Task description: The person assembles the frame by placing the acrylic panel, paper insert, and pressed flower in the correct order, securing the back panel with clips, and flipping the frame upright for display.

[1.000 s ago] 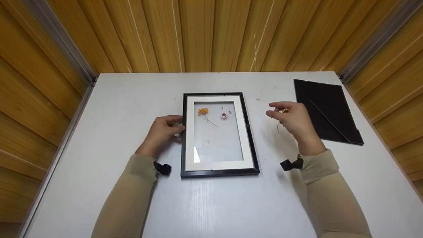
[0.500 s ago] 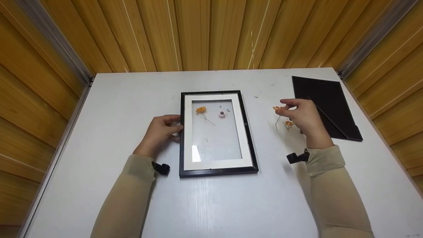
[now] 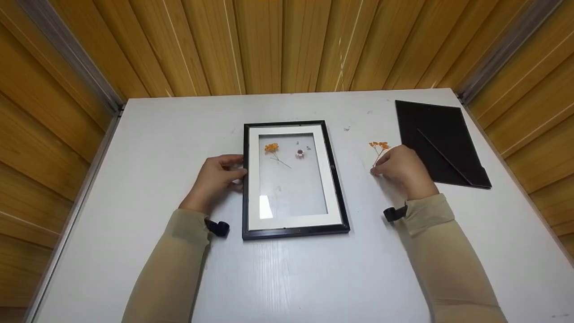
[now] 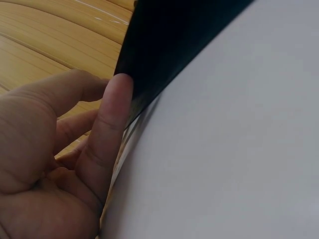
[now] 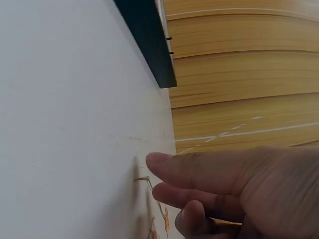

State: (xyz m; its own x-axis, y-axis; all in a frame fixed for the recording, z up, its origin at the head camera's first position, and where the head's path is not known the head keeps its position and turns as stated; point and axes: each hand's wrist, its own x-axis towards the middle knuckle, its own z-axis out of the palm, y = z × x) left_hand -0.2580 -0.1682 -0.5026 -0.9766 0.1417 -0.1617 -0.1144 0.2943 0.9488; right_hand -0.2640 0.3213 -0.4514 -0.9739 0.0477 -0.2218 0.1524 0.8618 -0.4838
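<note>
Right of centre in the head view, the orange sprig [image 3: 382, 145] stands at the fingertips of the right hand [image 3: 403, 170], close to the desk [image 3: 278, 269]. The right wrist view shows a small gap between its fingers [image 5: 172, 195] with the stem just beside them; we cannot tell whether they grip it. That stem looks thin and dry to us, so a hard pinch or a sideways pull against the desk could snap it or shed petals, and a loose hold could let it slip. Near the middle of the frame lies the black picture frame [image 3: 296, 232], its white mat [image 3: 293, 220] around a clear pane. On the pane, at upper left, lies an orange flower [image 3: 271, 147]; at upper right, a small pink-white flower [image 3: 299, 153]. Both appear unfixed to us, so a knock or a brushing sleeve could shift them. The left hand [image 3: 213, 179] has its fingers [image 4: 107, 109] apart, the thumb touching the frame's outer side; too firm a push there could slide the frame and jostle both flowers. At upper right, the black board [image 3: 453, 134] lies near the right hand, where a backward sweep could nudge it.
</note>
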